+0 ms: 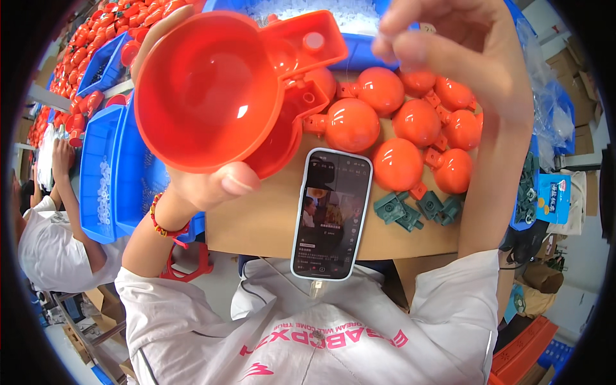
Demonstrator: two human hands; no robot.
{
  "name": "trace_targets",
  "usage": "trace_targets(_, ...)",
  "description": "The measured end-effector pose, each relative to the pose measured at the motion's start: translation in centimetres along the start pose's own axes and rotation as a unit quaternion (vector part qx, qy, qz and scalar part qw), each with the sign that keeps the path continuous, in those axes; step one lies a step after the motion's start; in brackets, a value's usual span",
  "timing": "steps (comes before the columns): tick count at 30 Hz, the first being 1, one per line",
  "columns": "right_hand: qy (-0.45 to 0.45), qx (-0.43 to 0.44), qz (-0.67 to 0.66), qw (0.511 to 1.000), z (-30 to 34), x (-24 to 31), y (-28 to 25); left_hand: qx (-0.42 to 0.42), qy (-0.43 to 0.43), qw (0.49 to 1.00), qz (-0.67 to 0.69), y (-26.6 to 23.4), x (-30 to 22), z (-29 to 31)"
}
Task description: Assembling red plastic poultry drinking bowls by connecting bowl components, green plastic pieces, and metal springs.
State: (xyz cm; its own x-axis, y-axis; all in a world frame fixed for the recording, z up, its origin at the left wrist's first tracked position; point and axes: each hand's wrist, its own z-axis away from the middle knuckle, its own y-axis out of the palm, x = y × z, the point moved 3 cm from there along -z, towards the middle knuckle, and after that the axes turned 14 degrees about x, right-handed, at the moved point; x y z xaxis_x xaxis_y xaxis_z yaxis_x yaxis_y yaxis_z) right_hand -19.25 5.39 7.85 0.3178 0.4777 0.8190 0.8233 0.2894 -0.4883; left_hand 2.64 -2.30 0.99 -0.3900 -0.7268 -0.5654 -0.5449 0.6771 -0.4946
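Up close to the camera, the left hand [192, 173] holds a glossy orange-red plastic bowl with a square bracket at its rim [218, 90], thumb pressed on the lower edge and fingers curled behind it, a firm grip. The bowl tilts its hollow toward the lens and blocks much of the tan cardboard tabletop [263, 218] behind it. The right hand [449, 45] hovers high at the right, fingertips pinched together; whether anything tiny sits between them, I cannot tell.

Below that hand lies a cluster of round orange-red plastic cups with brackets [410, 128], packed touching one another. Just beneath them rest a few small dark green plastic clips [417, 208]. A smartphone with a lit screen [331, 215] lies upright at the near edge of the tabletop, between the two forearms.

At the left, blue plastic bins [109, 173] stand beside the tabletop, one holding small white parts. Another blue bin of white pieces [359, 25] sits at the top. Far left, another person in a white shirt [45, 244] sits.
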Motion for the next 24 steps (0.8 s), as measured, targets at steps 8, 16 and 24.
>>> trace_targets(8, 0.101, 0.102, -0.014, 0.989, -0.6, 0.7, 2.1, -0.002, -0.019, 1.000, 0.008, 0.6, 0.0, 0.0)
trace_targets(16, 0.116, 0.097, -0.020, 0.988, -1.2, -0.9, 2.8, -0.069, -0.050, 0.995, 0.048, 0.7, 0.6, 0.3)
trace_targets(24, 0.115, 0.090, -0.032, 0.989, -1.1, -0.9, 2.7, -0.108, -0.065, 0.989, 0.073, 0.8, 0.6, 0.3)
